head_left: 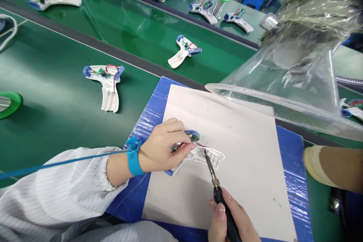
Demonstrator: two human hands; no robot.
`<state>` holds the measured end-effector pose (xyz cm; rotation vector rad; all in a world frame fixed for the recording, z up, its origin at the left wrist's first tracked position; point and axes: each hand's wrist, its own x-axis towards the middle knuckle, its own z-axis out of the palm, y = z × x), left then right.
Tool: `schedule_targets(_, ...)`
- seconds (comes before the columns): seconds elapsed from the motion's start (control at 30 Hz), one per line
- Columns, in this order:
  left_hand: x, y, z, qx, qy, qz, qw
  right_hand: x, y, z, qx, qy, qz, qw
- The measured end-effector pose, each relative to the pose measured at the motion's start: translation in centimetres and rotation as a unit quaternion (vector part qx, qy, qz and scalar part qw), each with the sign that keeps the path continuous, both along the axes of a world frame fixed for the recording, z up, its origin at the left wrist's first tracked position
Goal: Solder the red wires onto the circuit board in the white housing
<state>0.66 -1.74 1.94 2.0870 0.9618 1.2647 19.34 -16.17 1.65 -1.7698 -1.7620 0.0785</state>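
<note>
two hands at a white plastic housing (pixel 208 155) near the left edge of a white card (pixel 249 181).
left hand (pixel 161 147) fingers (pixel 187 146) pinched a red wire (pixel 202 146) by a green circuit board (pixel 193 136); right hand (pixel 227 219) fingers (pixel 219 207) clamped a soldering iron (pixel 219 193), and a slip could burn skin or melt plastic.

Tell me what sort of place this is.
Most likely a factory electronics assembly line: a green conveyor belt carries white plastic housings with circuit boards, and there is a soldering iron and a blue antistatic wrist strap.
</note>
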Motion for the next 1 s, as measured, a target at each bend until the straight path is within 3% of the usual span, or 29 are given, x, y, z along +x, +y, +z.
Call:
schedule_targets(0.27,0.0,-0.1,0.0,0.004,0.003,-0.001,1.0,0.1,0.0,0.1,0.008,0.009,0.018,1.0)
schedule_targets(0.57,-0.2,0.2,0.3,-0.086,-0.059,0.054,0.993,-1.4,1.5,0.6,-0.016,0.03,-0.072,0.997)
schedule_targets(0.67,0.0,0.8,0.6,-0.051,-0.045,0.017,0.998,-1.8,2.2,0.2,-0.06,0.039,-0.054,0.996)
schedule_targets(0.8,1.3,1.7,1.2,-0.001,0.024,-0.073,0.997,-1.8,2.1,-0.8,-0.036,0.062,-0.008,0.997)
schedule_targets(1.0,2.3,2.6,2.0,-0.05,0.213,-0.135,0.966,-0.9,1.7,-2.3,-0.021,0.035,0.048,0.998)
